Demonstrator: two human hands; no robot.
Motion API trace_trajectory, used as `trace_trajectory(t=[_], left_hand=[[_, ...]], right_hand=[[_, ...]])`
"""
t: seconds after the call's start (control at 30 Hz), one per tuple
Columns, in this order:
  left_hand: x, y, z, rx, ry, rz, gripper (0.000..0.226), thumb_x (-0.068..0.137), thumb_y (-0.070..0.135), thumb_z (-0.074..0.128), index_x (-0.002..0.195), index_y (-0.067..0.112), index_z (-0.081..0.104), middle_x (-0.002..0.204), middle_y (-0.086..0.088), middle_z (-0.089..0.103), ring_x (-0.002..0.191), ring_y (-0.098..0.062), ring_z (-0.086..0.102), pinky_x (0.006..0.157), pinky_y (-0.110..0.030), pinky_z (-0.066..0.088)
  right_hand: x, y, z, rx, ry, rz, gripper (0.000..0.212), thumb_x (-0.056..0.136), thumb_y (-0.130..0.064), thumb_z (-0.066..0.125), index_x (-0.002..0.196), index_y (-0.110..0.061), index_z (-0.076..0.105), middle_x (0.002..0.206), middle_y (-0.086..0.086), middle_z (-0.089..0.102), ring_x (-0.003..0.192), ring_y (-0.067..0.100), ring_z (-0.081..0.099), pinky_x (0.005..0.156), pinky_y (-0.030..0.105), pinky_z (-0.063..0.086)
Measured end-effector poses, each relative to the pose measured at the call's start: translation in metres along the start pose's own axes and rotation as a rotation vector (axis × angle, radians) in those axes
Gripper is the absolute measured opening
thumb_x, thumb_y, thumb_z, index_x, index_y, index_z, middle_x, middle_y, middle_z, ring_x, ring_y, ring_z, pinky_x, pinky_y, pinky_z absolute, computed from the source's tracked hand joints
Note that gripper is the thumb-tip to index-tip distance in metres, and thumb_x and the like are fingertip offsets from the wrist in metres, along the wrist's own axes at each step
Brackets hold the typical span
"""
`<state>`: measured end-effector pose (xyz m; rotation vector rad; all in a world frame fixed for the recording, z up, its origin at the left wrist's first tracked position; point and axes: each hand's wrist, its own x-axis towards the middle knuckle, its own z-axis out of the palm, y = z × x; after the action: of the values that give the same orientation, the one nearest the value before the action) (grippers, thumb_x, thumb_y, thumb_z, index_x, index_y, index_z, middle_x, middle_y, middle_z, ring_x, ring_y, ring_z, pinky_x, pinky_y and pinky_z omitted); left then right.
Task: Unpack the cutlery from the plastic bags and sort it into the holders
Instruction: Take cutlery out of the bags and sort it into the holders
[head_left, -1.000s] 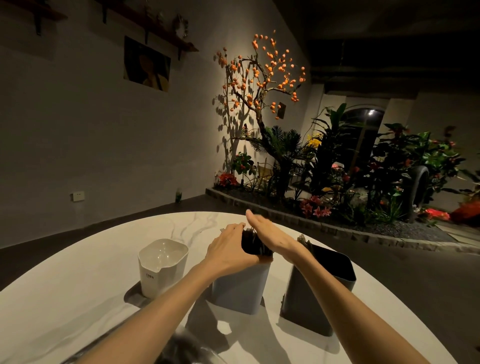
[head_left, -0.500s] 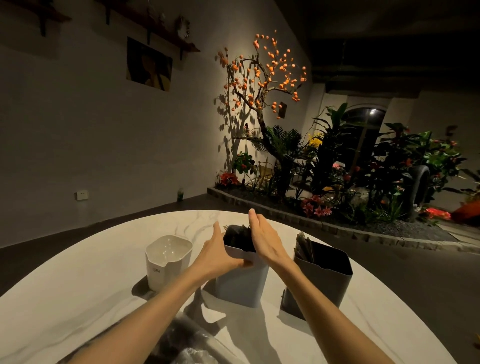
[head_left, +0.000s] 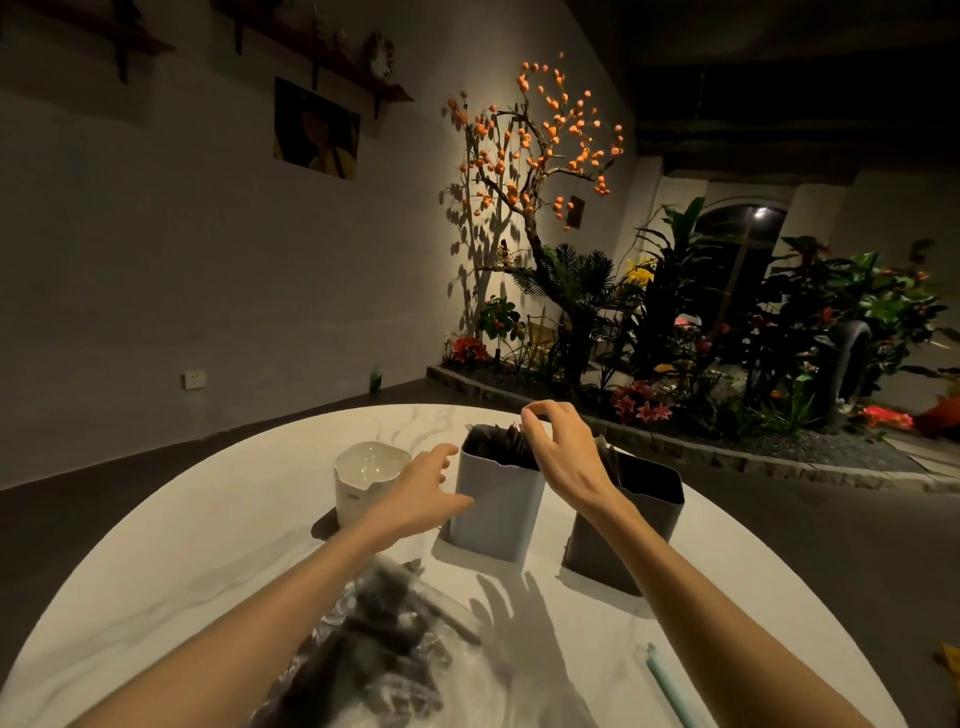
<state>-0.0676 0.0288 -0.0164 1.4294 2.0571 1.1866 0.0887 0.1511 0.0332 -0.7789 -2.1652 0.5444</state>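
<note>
Judging by what lies here, you are partway through. The grey holder (head_left: 496, 501) in the middle already stands full of dark cutlery (head_left: 501, 444), and the dark holder (head_left: 631, 519) on your right shows a few pieces at its near-left corner. The white holder (head_left: 370, 480) on your left looks empty. A crumpled plastic bag (head_left: 374, 652) with dark pieces still inside lies on the bench (head_left: 182, 551) close to you, so more unpacking and sorting is left.

Your left hand (head_left: 423, 496) rests against the grey holder's left wall, fingers loosely spread, gripping nothing. Your right hand (head_left: 558, 447) hovers over that holder's rim with fingers curled, thumb and forefinger nearly meeting above the tips; whether they pinch a piece I cannot tell.

The three holders stand in a row with narrow gaps between them. The bench's curved far edge lies just behind them, so the open room is the near right, where only a pale stick (head_left: 670, 686) lies.
</note>
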Motion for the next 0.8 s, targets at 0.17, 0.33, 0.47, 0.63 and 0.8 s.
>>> trace_trajectory(t=[0.17, 0.33, 0.47, 0.63, 0.8], left_hand=[[-0.054, 0.027, -0.003, 0.052, -0.056, 0.085, 0.043, 0.091, 0.028, 0.072, 0.132, 0.026, 0.058, 0.129, 0.004, 0.061, 0.106, -0.009, 0.061, 0.080, -0.023, 0.055], [-0.128, 0.041, 0.024, 0.173, -0.278, 0.014, 0.056, 0.082, 0.049, 0.078, 0.129, 0.025, 0.060, 0.120, 0.005, 0.065, 0.105, -0.010, 0.063, 0.093, -0.034, 0.056], [-0.175, 0.036, 0.043, 0.555, -0.463, 0.000, 0.111, 0.064, 0.067, 0.082, 0.154, 0.029, 0.031, 0.148, 0.002, 0.049, 0.129, -0.021, 0.053, 0.107, -0.039, 0.047], [-0.196, 0.021, 0.040, 0.476, -0.468, -0.044, 0.078, 0.074, 0.014, 0.084, 0.140, 0.025, 0.042, 0.126, -0.002, 0.058, 0.104, -0.017, 0.060, 0.082, -0.029, 0.057], [-0.199, 0.024, 0.003, 0.244, -0.095, 0.081, 0.039, 0.080, -0.006, 0.055, 0.069, 0.030, 0.063, 0.108, 0.004, 0.063, 0.104, -0.015, 0.059, 0.090, -0.036, 0.053]], right_hand=[[-0.046, -0.021, -0.018, 0.019, -0.033, -0.041, 0.023, 0.102, -0.030, 0.053, 0.116, -0.018, 0.066, 0.118, -0.001, 0.061, 0.108, 0.011, 0.058, 0.091, 0.022, 0.049], [-0.115, -0.044, -0.030, 0.053, -0.285, -0.033, 0.026, 0.102, -0.029, 0.056, 0.119, -0.014, 0.068, 0.118, 0.001, 0.068, 0.102, 0.009, 0.062, 0.075, 0.011, 0.046], [-0.166, -0.045, -0.029, 0.001, -0.459, -0.058, 0.025, 0.100, -0.029, 0.060, 0.113, -0.014, 0.074, 0.111, -0.001, 0.074, 0.097, 0.009, 0.067, 0.084, 0.023, 0.056], [-0.210, -0.030, -0.023, -0.005, -0.598, -0.027, 0.026, 0.099, -0.033, 0.061, 0.112, -0.015, 0.074, 0.101, -0.001, 0.076, 0.087, 0.010, 0.071, 0.085, 0.027, 0.059], [-0.232, -0.028, -0.011, 0.031, -0.635, 0.006, 0.024, 0.099, -0.032, 0.061, 0.112, -0.017, 0.074, 0.104, -0.005, 0.077, 0.090, 0.009, 0.072, 0.090, 0.026, 0.059]])
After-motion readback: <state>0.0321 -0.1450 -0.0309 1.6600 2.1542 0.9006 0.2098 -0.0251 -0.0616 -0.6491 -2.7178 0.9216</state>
